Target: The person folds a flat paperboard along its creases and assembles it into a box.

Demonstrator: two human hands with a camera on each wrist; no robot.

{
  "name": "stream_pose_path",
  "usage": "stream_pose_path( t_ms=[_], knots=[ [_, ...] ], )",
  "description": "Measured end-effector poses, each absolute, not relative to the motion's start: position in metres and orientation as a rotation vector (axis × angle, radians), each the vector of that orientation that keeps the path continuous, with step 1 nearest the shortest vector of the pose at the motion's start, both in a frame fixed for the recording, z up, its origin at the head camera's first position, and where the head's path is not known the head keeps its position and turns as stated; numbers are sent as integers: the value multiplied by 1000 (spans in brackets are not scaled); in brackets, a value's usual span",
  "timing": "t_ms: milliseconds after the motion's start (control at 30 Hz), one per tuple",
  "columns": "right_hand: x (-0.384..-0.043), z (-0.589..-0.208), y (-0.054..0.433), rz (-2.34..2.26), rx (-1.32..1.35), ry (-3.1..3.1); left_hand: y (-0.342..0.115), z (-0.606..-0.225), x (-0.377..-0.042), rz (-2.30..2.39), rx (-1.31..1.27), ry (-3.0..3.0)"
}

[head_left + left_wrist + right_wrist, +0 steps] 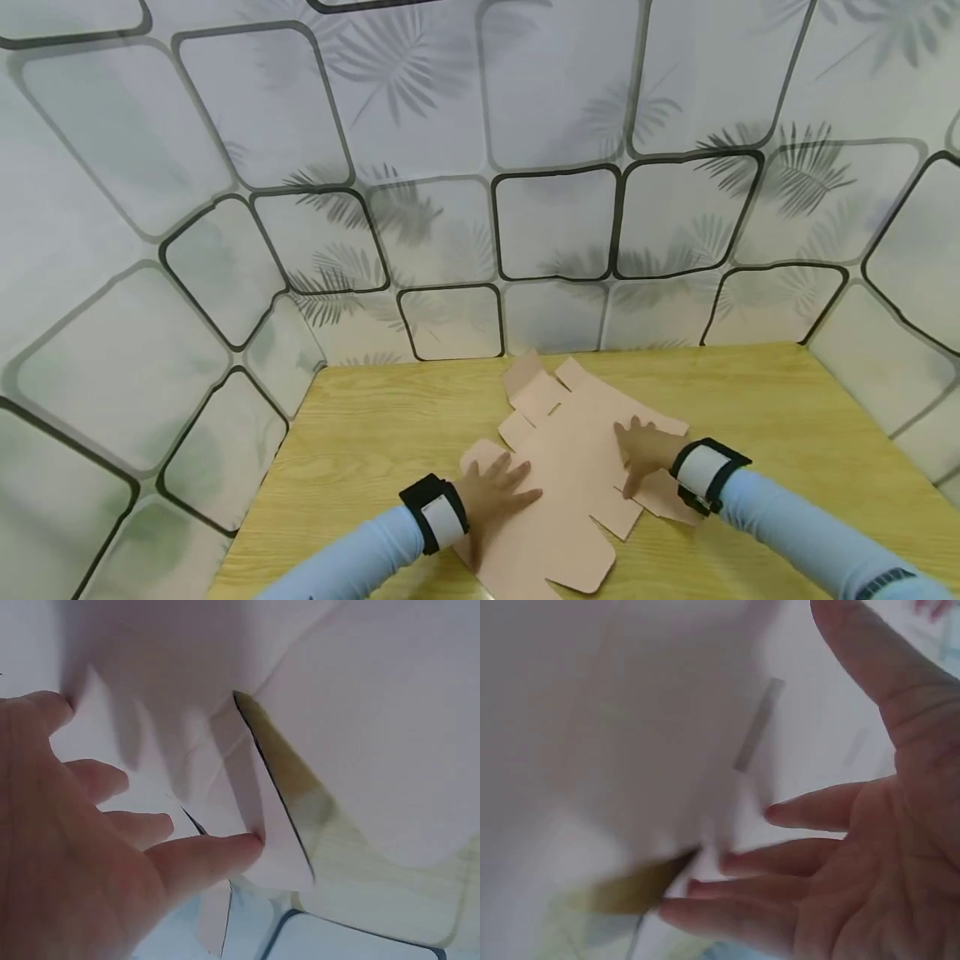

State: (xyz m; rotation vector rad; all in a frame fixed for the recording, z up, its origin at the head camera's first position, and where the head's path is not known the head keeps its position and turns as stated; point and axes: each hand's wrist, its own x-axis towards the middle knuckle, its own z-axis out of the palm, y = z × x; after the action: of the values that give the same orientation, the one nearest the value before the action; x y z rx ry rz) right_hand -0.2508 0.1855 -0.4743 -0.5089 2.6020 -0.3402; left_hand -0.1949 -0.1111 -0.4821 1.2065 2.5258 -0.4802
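flat tan die-cut cardboard sheet lies under l hand & r hand (farther fwd), long axis approx near-to-far; both spread, no grip.

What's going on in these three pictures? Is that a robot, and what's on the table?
No robot here, just a person with two bare hands! The wide picture comes from a camera worn on the person's head, looking forward and down. The other two come from cameras on the wrists, so each shows one hand up close. On the wooden table lies a cardboard sheet cut with flaps and slits. The left hand spreads its fingers on it, and the right hand seems to touch its right side. Neither hand is gripping anything.
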Motion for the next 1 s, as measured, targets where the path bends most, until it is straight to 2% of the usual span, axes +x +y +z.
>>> stream_pose_path(
  t_ms=[133,333,533,767,867,1000],
  knots=[
    [-268,-482,179,-214,-520,2588,-99,-489,-188,-553,1159,2560],
    [-295,-489,169,-34,-591,2596,-61,-499,-167,-658,932,2673],
    [-303,-492,154,106,-669,2661,-22,-505,-148,-640,843,2621],
    [-315,-491,150,259,-641,2645,-6,-506,-148,-581,772,2621],
    [-329,-483,143,202,-621,2582,-7,-507,-148,-574,767,2614],
    [-354,-475,135,-90,-650,2678,-5,-508,-145,-544,718,2658]
  ],
)
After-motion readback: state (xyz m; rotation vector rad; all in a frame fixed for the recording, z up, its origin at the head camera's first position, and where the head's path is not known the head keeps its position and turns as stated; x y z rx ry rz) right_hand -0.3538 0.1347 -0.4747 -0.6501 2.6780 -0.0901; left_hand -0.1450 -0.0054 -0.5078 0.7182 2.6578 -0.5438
